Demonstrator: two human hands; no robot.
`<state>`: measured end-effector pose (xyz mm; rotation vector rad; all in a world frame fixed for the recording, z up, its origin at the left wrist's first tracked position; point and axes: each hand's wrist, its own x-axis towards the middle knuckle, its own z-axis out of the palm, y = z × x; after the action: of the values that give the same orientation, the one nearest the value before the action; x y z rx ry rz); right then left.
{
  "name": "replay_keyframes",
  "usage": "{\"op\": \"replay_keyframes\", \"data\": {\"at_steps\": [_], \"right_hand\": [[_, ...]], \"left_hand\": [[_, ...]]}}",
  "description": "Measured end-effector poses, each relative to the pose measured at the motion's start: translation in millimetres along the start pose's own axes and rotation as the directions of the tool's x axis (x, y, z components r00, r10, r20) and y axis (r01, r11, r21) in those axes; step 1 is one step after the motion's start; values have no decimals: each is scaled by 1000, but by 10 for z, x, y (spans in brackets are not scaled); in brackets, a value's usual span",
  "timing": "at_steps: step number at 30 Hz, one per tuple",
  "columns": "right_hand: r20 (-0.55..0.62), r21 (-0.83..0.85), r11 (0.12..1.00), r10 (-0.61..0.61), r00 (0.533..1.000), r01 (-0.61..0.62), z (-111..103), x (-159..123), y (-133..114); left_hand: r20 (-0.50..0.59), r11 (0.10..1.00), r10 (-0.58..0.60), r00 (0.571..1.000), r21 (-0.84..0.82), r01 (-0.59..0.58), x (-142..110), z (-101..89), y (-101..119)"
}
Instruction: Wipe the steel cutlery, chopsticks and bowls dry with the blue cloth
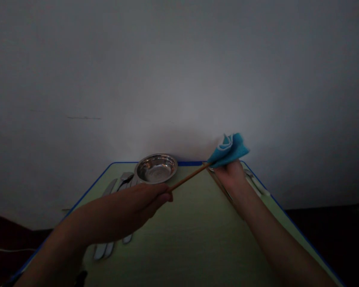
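Note:
My left hand (151,199) is closed on the near end of a thin brown wooden chopstick (189,178), which slants up to the right over the table. A blue cloth (231,150) with a pale edge is folded about the stick's far end. My right hand (229,174) is closed beneath this cloth and holds it; its fingers are partly hidden. Behind my left hand stands a shiny round metal bowl (156,169). Under my right forearm lies another thin brown stick (219,184), partly covered by the arm.
The pale green table (179,247) has a blue edge and meets a plain grey wall (179,79). At the left lie a table knife (110,186), a fork (125,176) and other metal cutlery, partly under my left arm. White-handled cutlery (253,186) lies along the right side.

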<state>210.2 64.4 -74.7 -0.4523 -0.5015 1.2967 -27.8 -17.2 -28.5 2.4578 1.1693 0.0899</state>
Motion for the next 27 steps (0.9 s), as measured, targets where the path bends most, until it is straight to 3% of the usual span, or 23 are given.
{"op": "replay_keyframes", "data": {"at_steps": [4,10,15,20,24,27], "right_hand": [[-78,26,993,117,990,-115,96,-216,241],[-95,-112,948,287,953,-297,180,-485,523],[-188,-84,930,338,922,-358,181,-406,438],[-250,14,964,261,932,-266,104,-198,179],[-83,-13,981,191,978,-193,93,-179,116],[6,-66,976,207,978,-206,127,-260,219]], "left_hand": [[-19,999,-24,1000,32,25,60,65,83],[-79,997,27,997,69,-21,163,158,82],[-74,997,-8,997,72,13,148,158,25],[36,998,-68,997,2,68,68,82,-33],[60,996,-91,994,-5,91,50,42,-41],[62,995,-97,993,6,96,58,49,-40]]}}
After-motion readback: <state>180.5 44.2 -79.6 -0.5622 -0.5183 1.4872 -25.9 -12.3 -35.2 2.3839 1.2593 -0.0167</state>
